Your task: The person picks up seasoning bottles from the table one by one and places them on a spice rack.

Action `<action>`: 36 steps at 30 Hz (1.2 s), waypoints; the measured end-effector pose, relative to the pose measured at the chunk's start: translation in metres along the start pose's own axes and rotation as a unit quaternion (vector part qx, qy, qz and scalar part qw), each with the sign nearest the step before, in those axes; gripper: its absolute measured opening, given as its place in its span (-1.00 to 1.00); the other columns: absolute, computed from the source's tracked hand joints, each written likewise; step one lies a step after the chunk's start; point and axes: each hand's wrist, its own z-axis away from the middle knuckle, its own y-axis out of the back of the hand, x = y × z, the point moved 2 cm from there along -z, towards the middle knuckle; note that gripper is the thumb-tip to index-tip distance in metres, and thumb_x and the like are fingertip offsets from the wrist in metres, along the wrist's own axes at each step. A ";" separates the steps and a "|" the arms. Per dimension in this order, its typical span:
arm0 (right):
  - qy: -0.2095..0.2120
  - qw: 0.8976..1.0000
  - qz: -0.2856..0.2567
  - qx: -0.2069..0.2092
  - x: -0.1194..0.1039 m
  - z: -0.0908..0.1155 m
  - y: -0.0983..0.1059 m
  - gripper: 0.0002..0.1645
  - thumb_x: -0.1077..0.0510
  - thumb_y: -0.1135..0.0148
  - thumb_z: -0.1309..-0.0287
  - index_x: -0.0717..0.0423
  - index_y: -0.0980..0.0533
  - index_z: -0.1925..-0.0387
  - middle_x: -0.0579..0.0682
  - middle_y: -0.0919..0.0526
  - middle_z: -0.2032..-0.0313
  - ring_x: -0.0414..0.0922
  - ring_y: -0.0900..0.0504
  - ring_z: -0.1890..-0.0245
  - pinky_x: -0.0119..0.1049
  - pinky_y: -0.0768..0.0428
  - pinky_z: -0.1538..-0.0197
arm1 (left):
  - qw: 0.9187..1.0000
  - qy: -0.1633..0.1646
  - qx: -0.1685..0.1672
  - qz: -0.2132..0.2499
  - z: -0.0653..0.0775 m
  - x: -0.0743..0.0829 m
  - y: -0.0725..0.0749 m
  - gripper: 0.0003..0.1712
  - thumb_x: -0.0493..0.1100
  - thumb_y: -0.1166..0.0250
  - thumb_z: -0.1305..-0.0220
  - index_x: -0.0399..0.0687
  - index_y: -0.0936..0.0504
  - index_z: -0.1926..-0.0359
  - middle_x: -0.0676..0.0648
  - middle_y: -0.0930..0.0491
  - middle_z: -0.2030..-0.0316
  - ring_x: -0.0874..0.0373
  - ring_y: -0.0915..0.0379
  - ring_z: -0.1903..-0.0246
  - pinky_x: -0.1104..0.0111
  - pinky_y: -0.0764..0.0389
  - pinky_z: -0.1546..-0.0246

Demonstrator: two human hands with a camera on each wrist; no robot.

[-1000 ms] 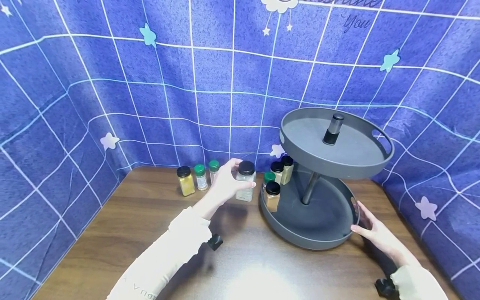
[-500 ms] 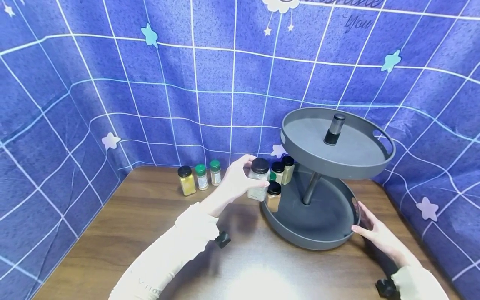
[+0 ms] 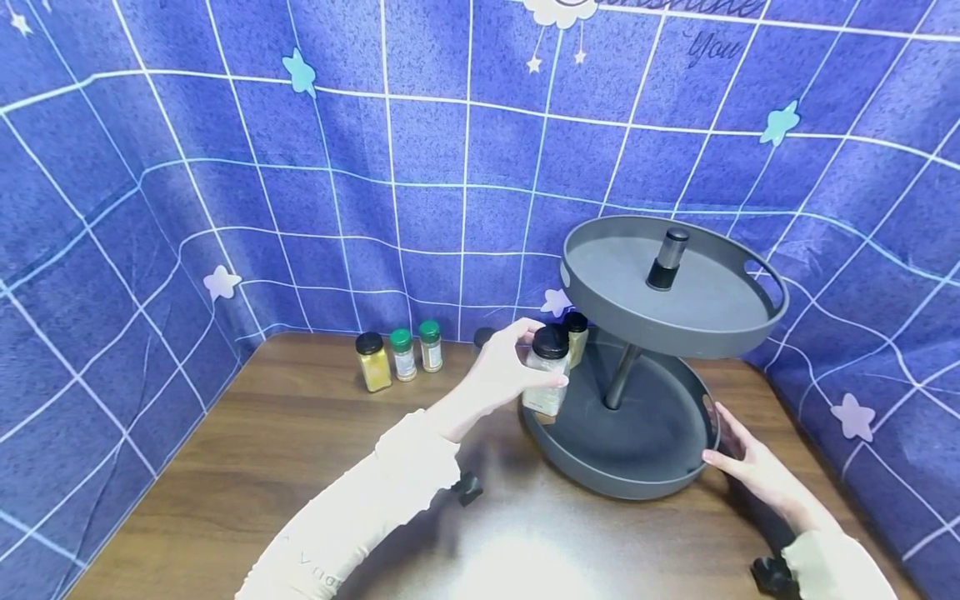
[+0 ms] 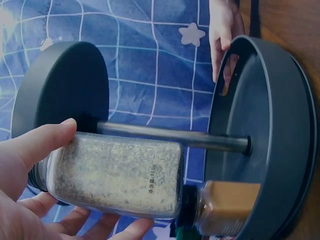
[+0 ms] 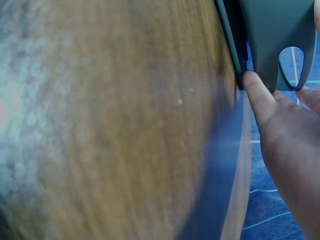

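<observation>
My left hand (image 3: 498, 371) grips a clear spice jar (image 3: 545, 387) with a black lid, thumb on one side and fingers on the other. Pale speckled flakes fill the jar in the left wrist view. It overlaps the near left rim of the lower tray (image 3: 637, 486) of a dark grey two-tier stand, hiding most of the jars behind it. Close beyond its base is a jar of tan powder (image 4: 227, 202) in that tray. My right hand (image 3: 765, 475) touches the lower tray's outer wall beside the handle cutout, fingers fairly straight.
The upper tray (image 3: 675, 329) overhangs the lower one around a central post (image 3: 621, 379). Another black-lidded jar (image 3: 576, 342) stands at its back left. Left on the table are a yellow-filled jar (image 3: 375, 367) and two green-lidded bottles (image 3: 403, 358). A patterned blue cloth (image 3: 420, 217) surrounds the table.
My left hand has carried the speckled jar to the right, from beside the stand to over the lower tray's left rim. My right hand and the stand have stayed in place.
</observation>
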 end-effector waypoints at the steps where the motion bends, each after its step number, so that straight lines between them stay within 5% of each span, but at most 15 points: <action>1: 0.000 1.000 -0.001 0.000 0.000 0.000 0.000 -0.05 0.27 -0.12 -0.25 0.27 0.25 -0.44 0.53 0.12 -0.34 -0.75 -0.05 -0.11 -0.87 -0.09 -0.07 | 1.000 0.001 -0.004 0.010 0.000 0.000 -0.003 -0.37 -0.22 -0.59 0.24 -0.03 -0.52 0.06 -0.06 -0.58 0.15 0.19 -0.56 0.24 0.38 -0.55 0.14; 20: 0.010 1.000 0.003 0.003 0.001 0.000 0.001 -0.05 0.29 -0.13 -0.24 0.28 0.22 -0.44 0.55 0.08 -0.32 -0.75 -0.09 -0.11 -0.85 -0.13 -0.05 | 1.000 -0.002 -0.031 0.004 -0.002 -0.011 -0.038 -0.31 -0.19 -0.59 0.28 -0.04 -0.50 0.02 -0.03 -0.59 0.18 0.22 -0.53 0.32 0.46 -0.53 0.29; 36: 0.030 1.000 -0.002 0.005 -0.005 0.001 -0.001 -0.06 0.33 -0.12 -0.22 0.29 0.22 -0.44 0.52 0.09 -0.33 -0.72 -0.08 -0.15 -0.84 -0.11 -0.09 | 0.997 -0.013 -0.014 -0.071 0.008 -0.026 -0.057 -0.21 -0.08 -0.60 0.29 -0.08 -0.49 -0.05 -0.02 -0.61 0.07 0.20 -0.55 0.20 0.48 -0.52 0.16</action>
